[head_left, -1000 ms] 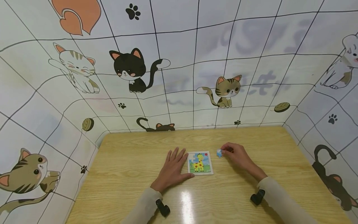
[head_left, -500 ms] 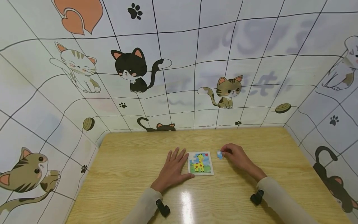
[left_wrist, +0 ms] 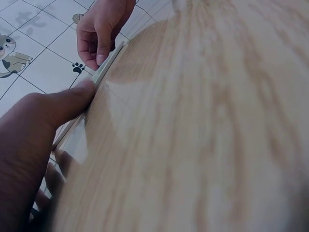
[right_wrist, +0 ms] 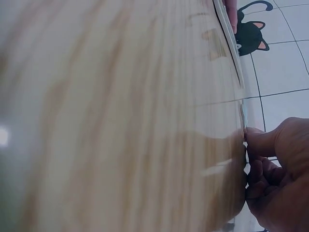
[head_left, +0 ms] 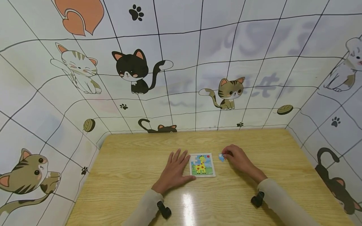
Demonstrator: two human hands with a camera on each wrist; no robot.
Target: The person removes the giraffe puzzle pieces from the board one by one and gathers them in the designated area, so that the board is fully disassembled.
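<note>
A small square jigsaw puzzle (head_left: 202, 165) with a yellow giraffe lies on the table in the head view, in a white frame. A pale gap shows at its upper left. My left hand (head_left: 176, 169) lies flat with spread fingers along the puzzle's left side, its thumb at the lower left corner. To the right of the frame, my right hand (head_left: 236, 157) pinches a blue and white jigsaw piece (head_left: 222, 157) between thumb and fingers, low over the tabletop. The right wrist view shows that hand (right_wrist: 277, 169) edge-on, its thumb tip at the piece's thin edge.
A light wood table (head_left: 135, 163) carries the puzzle. Behind and beside it rise white gridded walls (head_left: 181, 78) printed with cartoon cats. Black wrist cameras are strapped to both cuffs, such as the right one (head_left: 257, 199).
The jigsaw piece has turned slightly in my right fingers and stays about the same place beside the puzzle. My left hand has hardly moved.
</note>
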